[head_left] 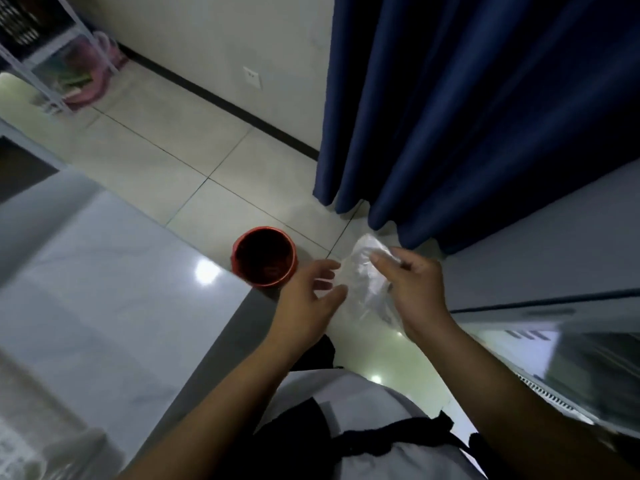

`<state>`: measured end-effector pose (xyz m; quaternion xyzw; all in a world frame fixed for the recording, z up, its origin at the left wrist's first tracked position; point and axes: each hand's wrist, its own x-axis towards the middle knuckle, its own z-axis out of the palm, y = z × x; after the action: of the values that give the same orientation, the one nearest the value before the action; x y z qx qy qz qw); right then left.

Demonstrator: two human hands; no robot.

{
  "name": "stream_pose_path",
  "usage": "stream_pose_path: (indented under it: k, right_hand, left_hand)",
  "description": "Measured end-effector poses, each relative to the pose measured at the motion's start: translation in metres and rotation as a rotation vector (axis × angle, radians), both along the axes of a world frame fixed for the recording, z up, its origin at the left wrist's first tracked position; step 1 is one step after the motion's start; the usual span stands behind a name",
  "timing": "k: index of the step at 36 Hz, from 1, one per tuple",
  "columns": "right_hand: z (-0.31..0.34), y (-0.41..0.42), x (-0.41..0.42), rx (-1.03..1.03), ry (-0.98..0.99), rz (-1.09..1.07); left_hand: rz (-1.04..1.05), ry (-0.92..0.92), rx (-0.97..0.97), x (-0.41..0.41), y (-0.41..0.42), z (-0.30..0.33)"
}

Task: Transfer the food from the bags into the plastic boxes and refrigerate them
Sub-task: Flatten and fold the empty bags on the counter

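My right hand (pixel 414 292) grips a crumpled clear plastic bag (pixel 367 275) above the floor, its fingers curled round the bag's upper part. The bag looks empty, though blur hides detail. My left hand (pixel 311 299) is spread just left of the bag, fingers relaxed, fingertips near or touching its edge. A red round bin (pixel 265 258) stands on the floor beside the left hand, at the counter's corner. No plastic boxes show clearly.
A pale glossy counter (pixel 104 289) fills the left. A dark blue curtain (pixel 467 116) hangs at the right rear. A grey appliance with a reflective surface (pixel 571 341) stands at the right. A metal shelf with pink items (pixel 83 81) is far left on the tiled floor.
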<state>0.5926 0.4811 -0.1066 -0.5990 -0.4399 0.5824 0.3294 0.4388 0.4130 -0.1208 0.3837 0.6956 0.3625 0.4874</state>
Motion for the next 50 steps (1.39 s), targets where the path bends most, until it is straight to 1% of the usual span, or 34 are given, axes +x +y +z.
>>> stream_pose_path:
  k: [1, 2, 3, 4, 6, 7, 8, 10, 12, 14, 16, 18, 20, 22, 25, 27, 29, 31, 32, 34, 36, 38, 42, 45, 48, 50]
  right_hand:
    - [0.002, 0.011, -0.005, 0.053, -0.028, -0.015]
    - [0.003, 0.023, -0.01, 0.082, -0.022, -0.021]
    - [0.004, 0.033, -0.016, 0.085, -0.002, -0.016]
    - [0.004, 0.042, -0.021, 0.061, 0.021, 0.005]
    - [0.003, 0.058, -0.03, -0.04, 0.063, 0.06]
    - [0.002, 0.065, -0.033, -0.108, 0.092, 0.075]
    - [0.001, 0.072, -0.035, -0.177, 0.133, 0.085]
    - [-0.001, 0.088, -0.04, -0.317, 0.256, 0.11]
    - [-0.005, 0.107, -0.044, -0.453, 0.355, 0.152]
    - [-0.012, 0.127, -0.047, -0.557, 0.392, 0.206]
    - [-0.023, 0.146, -0.053, -0.635, 0.366, 0.258]
    - [-0.034, 0.16, -0.062, -0.653, 0.265, 0.295]
    - [-0.047, 0.172, -0.074, -0.59, 0.064, 0.344]
    - [-0.06, 0.188, -0.082, -0.404, -0.167, 0.505]
    - [-0.074, 0.226, -0.09, -0.05, -0.423, 0.932]
    - [-0.09, 0.256, -0.093, 0.087, -0.556, 1.188]
    - [-0.111, 0.283, -0.096, 0.093, -0.652, 1.371]
    - [-0.133, 0.306, -0.098, 0.054, -0.717, 1.481]
    - [-0.143, 0.316, -0.099, 0.056, -0.746, 1.528]
    - [-0.161, 0.332, -0.102, 0.074, -0.771, 1.616]
    - [-0.179, 0.341, -0.106, 0.061, -0.781, 1.673]
    - [-0.196, 0.346, -0.109, 0.05, -0.808, 1.697]
    - [-0.239, 0.347, -0.114, 0.05, -0.843, 1.738]
    - [-0.284, 0.344, -0.117, 0.0, -0.874, 1.735]
    - [-0.331, 0.342, -0.118, -0.063, -0.905, 1.698]
    - [-0.362, 0.341, -0.117, -0.103, -0.92, 1.679]
  left_hand:
    - [0.0, -0.004, 0.007, 0.0, 0.012, -0.001]
    - [0.007, -0.048, 0.008, -0.001, 0.024, -0.001]
    - [0.027, -0.141, -0.005, -0.002, 0.036, 0.0]
    - [0.055, -0.275, -0.031, -0.003, 0.048, 0.002]
    - [0.121, -0.557, -0.071, -0.008, 0.07, 0.005]
    - [0.153, -0.65, -0.07, -0.011, 0.079, 0.006]
    - [0.181, -0.709, -0.057, -0.016, 0.086, 0.005]
    - [0.224, -0.753, -0.027, -0.025, 0.098, 0.002]
    - [0.27, -0.741, -0.011, -0.032, 0.108, -0.003]
    - [0.335, -0.72, -0.008, -0.036, 0.117, -0.009]
    - [0.41, -0.649, 0.012, -0.038, 0.127, -0.016]
    - [0.501, -0.544, 0.05, -0.04, 0.136, -0.023]
    - [0.582, -0.424, 0.081, -0.043, 0.145, -0.031]
    - [0.657, -0.311, 0.077, -0.046, 0.153, -0.039]
    - [0.828, -0.147, -0.007, -0.049, 0.163, -0.054]
    - [0.946, -0.043, -0.105, -0.051, 0.167, -0.068]
    - [1.01, 0.062, -0.199, -0.051, 0.17, -0.086]
    - [1.026, 0.151, -0.287, -0.051, 0.175, -0.106]
    - [1.04, 0.163, -0.319, -0.051, 0.178, -0.116]
    - [1.091, 0.113, -0.372, -0.05, 0.183, -0.136]
    - [1.125, 0.033, -0.413, -0.05, 0.189, -0.155]
    - [1.148, -0.014, -0.412, -0.051, 0.194, -0.174]
    - [1.191, -0.041, -0.439, -0.063, 0.197, -0.226]
    - [1.118, -0.002, -0.46, -0.077, 0.196, -0.282]
    - [0.985, 0.107, -0.531, -0.1, 0.195, -0.346]
    - [0.967, 0.167, -0.533, -0.119, 0.197, -0.386]
